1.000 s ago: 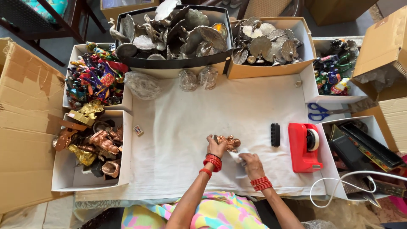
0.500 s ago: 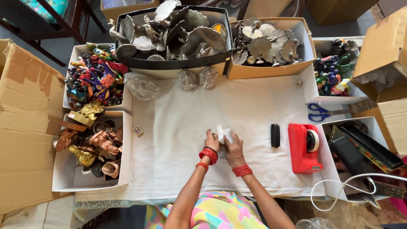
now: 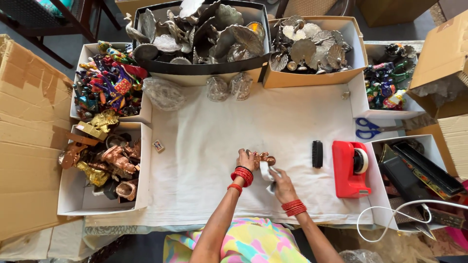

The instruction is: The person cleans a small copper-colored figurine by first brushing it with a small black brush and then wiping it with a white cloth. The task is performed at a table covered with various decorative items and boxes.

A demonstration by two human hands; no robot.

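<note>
Two hands meet near the front edge of the white cloth (image 3: 204,146): your left hand (image 3: 247,160) is clenched around a small copper-coloured figurine (image 3: 263,159), and your right hand (image 3: 282,187) is closed on a white wiping cloth (image 3: 266,172) just beneath it. Half a second ago that wiping cloth covered the figurine and your hands were pressed together; now the hands have drawn slightly apart, the right one has dropped toward the front edge, and the copper head shows bare again. I judge that one side has been rubbed and another is being turned up.

Counting what lies to the right of your hands on the cloth: one black brush (image 3: 317,154), one red tape dispenser (image 3: 350,168), and one pair of blue-handled scissors (image 3: 370,128) at the right edge. Along the back edge sit three clear wrapped bundles (image 3: 165,92). The metal pieces heaped in the boxes around the table are too many to count.
</note>
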